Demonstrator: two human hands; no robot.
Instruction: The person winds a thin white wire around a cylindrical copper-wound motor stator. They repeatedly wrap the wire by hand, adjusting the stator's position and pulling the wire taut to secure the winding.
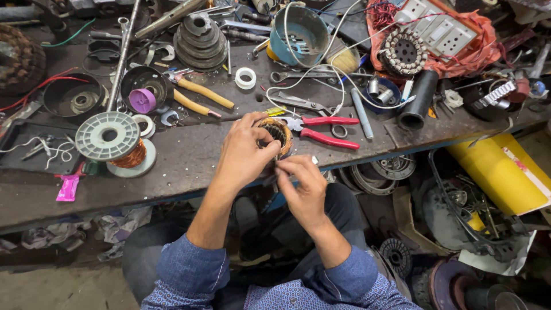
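My left hand [244, 150] grips a small round motor stator [278, 132] wound with copper wire, held upright at the front edge of the dark workbench [189, 166]. My right hand [302, 185] sits just below and right of it, fingers pinched together at the stator's lower edge, on what looks like a thin wire. The stator's left half is hidden behind my left fingers.
Red-handled pliers [324, 130] lie just right of the stator. A spool of copper wire [115, 143] stands at the left, yellow-handled pliers [198, 97] behind. A stepped pulley [200, 40], blue pot [298, 34], tape roll [245, 78], black tube [418, 100] and yellow container [499, 172] crowd the surroundings.
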